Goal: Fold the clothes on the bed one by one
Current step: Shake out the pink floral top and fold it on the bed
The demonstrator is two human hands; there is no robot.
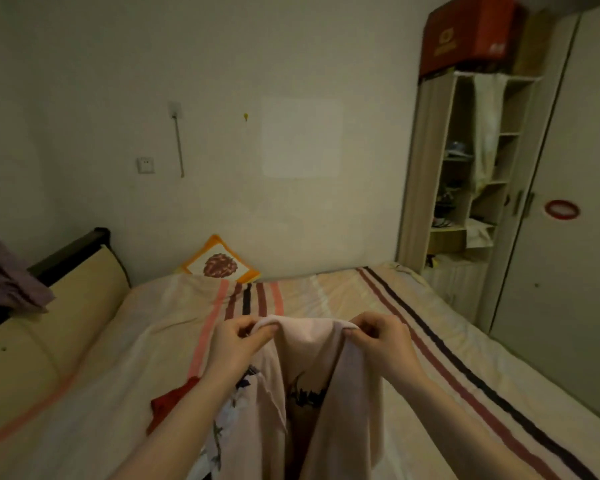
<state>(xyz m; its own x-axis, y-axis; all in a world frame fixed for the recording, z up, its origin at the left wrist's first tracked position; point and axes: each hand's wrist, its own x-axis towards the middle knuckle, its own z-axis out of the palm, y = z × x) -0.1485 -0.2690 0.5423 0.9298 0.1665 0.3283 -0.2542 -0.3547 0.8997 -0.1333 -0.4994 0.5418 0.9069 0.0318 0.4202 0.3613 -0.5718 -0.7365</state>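
A pale pink garment with a dark printed pattern hangs in front of me above the bed. My left hand pinches its top edge on the left. My right hand pinches the same edge on the right, so the cloth sags between them. The garment's lower part drops out of view at the bottom. A red garment lies on the bed to the left, partly hidden by my left forearm.
The striped sheet covers the bed. An orange-bordered cushion leans on the far wall. A padded headboard runs along the left, with purple cloth draped over it. An open shelf unit and wardrobe door stand right.
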